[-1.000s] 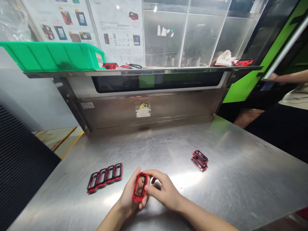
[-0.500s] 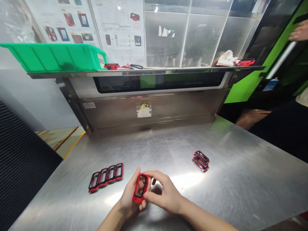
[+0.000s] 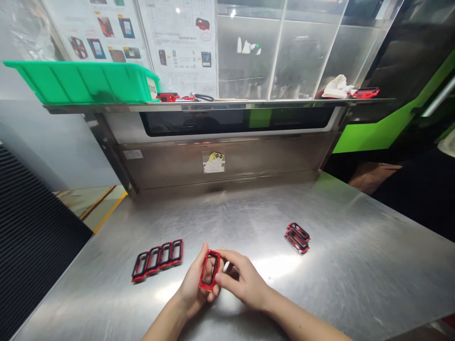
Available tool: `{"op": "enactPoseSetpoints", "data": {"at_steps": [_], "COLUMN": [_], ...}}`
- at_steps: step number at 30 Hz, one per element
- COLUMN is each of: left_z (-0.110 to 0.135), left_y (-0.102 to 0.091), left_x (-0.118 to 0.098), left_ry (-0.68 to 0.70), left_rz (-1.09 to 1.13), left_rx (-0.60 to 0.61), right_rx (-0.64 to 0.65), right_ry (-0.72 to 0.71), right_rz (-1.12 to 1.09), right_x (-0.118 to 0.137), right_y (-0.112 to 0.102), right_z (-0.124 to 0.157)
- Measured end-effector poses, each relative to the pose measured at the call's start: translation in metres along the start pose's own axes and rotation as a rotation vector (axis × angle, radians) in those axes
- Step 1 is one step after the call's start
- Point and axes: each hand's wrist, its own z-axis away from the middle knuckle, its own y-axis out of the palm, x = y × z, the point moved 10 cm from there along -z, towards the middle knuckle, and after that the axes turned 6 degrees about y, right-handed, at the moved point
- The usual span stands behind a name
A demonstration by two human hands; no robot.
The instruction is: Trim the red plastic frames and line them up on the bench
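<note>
My left hand [image 3: 192, 290] is closed around the left side of a small red rectangular frame with a black inner edge [image 3: 206, 286], its open middle facing me. From the right, the thumb and fingers of my right hand [image 3: 247, 280] grip the same frame's right edge. Part of a dark piece shows beneath my right hand; I cannot make out what it is. Several similar red-and-black frames [image 3: 159, 259] lie side by side in a row to the left of my hands. Two more frames [image 3: 298, 238] lie together on the right.
The work surface is a steel table [image 3: 227, 208]. Above its back edge runs a shelf [image 3: 241, 107] with a green bin [image 3: 88, 83], red parts [image 3: 168, 97], a white cloth [image 3: 337, 87] and another red part [image 3: 366, 93]. A black ribbed surface [image 3: 35, 241] stands at left.
The held frame has moved slightly up and turned a little in my hands. At the upper right, another person's hand has gone out of view. The frames on the table stay put.
</note>
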Motion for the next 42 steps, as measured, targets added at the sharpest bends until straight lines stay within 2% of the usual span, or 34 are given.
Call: {"op": "enactPoseSetpoints", "data": {"at_steps": [3, 6, 9, 11, 13, 16, 19, 21, 23, 26, 28, 31, 34, 38, 42], "left_z": [-0.004, -0.005, 0.004, 0.011, 0.018, 0.023, 0.023, 0.024, 0.027, 0.027, 0.025, 0.020, 0.018, 0.019, 0.023], "left_y": [-0.022, -0.043, -0.046, -0.048, -0.048, -0.042, -0.033, -0.027, -0.019, -0.014, -0.013, -0.012, -0.013, -0.018, -0.026], "left_x": [-0.006, -0.034, -0.065, -0.076, -0.085, -0.092, -0.095, -0.097, -0.100, -0.098, -0.093, -0.088, -0.087, -0.090, -0.095], "left_ry": [0.020, 0.192, 0.391, 0.447, 0.461, 0.399, 0.337, 0.374, 0.459, 0.603, 0.683, 0.741, 0.746, 0.707, 0.670], "left_rz": [-0.131, -0.572, -0.976, -1.071, -1.209, -1.593, -1.901, -2.009, -2.099, -2.114, -2.073, -2.057, -2.073, -2.119, -2.118], "left_rx": [-0.184, -0.360, -0.470, -0.522, -0.579, -0.651, -0.671, -0.698, -0.743, -0.737, -0.690, -0.627, -0.611, -0.655, -0.747], "right_rx": [-0.109, -0.264, -0.339, -0.360, -0.374, -0.427, -0.558, -0.629, -0.611, -0.537, -0.467, -0.463, -0.491, -0.527, -0.481], "right_ry": [0.104, 0.161, 0.126, 0.099, 0.075, 0.024, -0.052, -0.047, 0.064, 0.340, 0.451, 0.489, 0.504, 0.492, 0.400], "right_rz": [0.054, 0.111, 0.125, 0.131, 0.145, 0.182, 0.280, 0.389, 0.523, 0.830, 0.976, 0.994, 0.959, 0.829, 0.590], "right_x": [-0.017, -0.030, -0.030, -0.027, -0.020, 0.000, 0.031, 0.045, 0.040, 0.007, -0.017, -0.041, -0.054, -0.057, -0.047], "right_y": [-0.009, -0.025, -0.034, -0.036, -0.038, -0.049, -0.079, -0.105, -0.129, -0.163, -0.176, -0.187, -0.191, -0.192, -0.173], "right_z": [-0.002, -0.001, -0.001, -0.001, -0.001, 0.002, 0.012, 0.021, 0.027, 0.040, 0.050, 0.064, 0.070, 0.064, 0.042]}}
